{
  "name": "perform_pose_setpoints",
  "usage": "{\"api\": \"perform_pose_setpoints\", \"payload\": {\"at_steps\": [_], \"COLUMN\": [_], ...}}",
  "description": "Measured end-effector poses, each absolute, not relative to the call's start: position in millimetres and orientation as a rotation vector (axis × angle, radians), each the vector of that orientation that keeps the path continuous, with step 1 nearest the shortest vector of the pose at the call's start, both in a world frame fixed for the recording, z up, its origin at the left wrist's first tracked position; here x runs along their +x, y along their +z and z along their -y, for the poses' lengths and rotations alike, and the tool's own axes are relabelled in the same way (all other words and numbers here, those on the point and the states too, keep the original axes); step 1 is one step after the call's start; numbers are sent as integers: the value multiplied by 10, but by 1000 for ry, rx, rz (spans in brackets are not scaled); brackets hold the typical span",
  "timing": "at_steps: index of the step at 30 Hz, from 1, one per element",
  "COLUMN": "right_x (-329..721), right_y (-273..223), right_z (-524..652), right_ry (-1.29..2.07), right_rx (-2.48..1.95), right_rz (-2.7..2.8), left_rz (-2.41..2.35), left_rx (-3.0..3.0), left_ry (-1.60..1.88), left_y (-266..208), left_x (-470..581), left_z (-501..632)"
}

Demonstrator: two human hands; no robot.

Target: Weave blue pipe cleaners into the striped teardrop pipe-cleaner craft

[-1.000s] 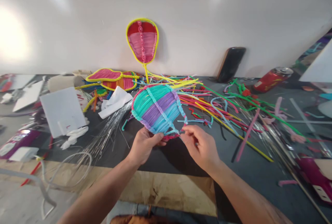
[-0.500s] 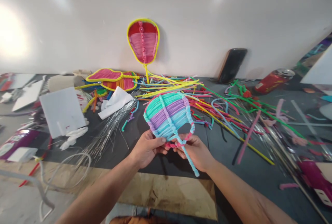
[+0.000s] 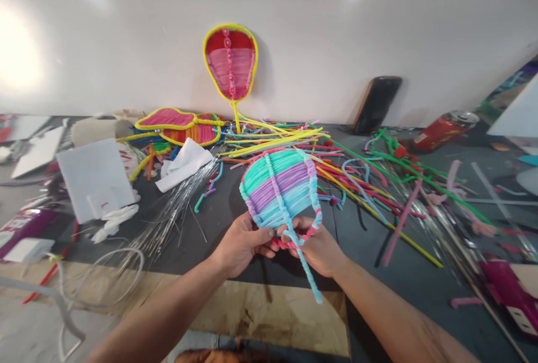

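Observation:
Between my hands, above the dark table, is a rounded pipe cleaner panel (image 3: 275,186) banded in green, purple and light blue. A pink and blue twisted frame runs round it, and a blue spine crosses its middle. My left hand (image 3: 247,242) grips the lower left edge, thumb on top. My right hand (image 3: 315,245) is closed on the lower right of the frame, its fingertips partly hidden behind the pipe cleaners. From there a loose light blue pipe cleaner end (image 3: 310,276) hangs down past the frame.
A finished-looking pink panel with yellow rim (image 3: 231,63) stands against the wall. Loose pipe cleaners (image 3: 277,142) lie behind my hands. Metal wires (image 3: 176,200) and a white card (image 3: 96,178) are at left; a phone (image 3: 377,105) and a red can (image 3: 445,130) at right.
The panel and both hands have shifted slightly right and down. A small light blue loop now shows near the right fingers, and the loose end hangs lower.

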State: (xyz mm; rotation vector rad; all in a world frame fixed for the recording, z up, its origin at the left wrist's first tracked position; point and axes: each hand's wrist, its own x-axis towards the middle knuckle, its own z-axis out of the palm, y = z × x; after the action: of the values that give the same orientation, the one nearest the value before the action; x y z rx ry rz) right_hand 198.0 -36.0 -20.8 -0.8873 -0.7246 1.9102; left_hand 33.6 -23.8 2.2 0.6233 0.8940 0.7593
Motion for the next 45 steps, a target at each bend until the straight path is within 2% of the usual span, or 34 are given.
{"api": "perform_pose_setpoints", "payload": {"at_steps": [5, 13, 19, 23, 28, 35, 38, 45], "right_x": [1974, 1988, 1988, 1995, 2037, 2173, 2151, 2046], "right_y": [-222, -204, -208, -192, -176, -162, -134, -157], "right_z": [346, 361, 388, 400, 373, 270, 304, 357], "right_ry": [1865, 2001, 1897, 1873, 2012, 1942, 2010, 1873], "right_rx": [-846, -979, -997, -1029, -1006, -946, -927, -1119], "right_rz": [832, 844, 911, 955, 1063, 643, 736, 941], "left_rz": [-881, -730, -716, -766, -758, -847, -893, -1008], "left_rx": [590, 635, 621, 645, 695, 681, 705, 766], "left_ry": [849, 907, 893, 920, 1008, 1018, 1028, 1003], "left_y": [6, 23, 1, -44, -35, 7, -7, -17], "left_x": [308, 318, 279, 240, 231, 191, 203, 234], "left_z": [249, 244, 234, 217, 199, 184, 189, 167]}}
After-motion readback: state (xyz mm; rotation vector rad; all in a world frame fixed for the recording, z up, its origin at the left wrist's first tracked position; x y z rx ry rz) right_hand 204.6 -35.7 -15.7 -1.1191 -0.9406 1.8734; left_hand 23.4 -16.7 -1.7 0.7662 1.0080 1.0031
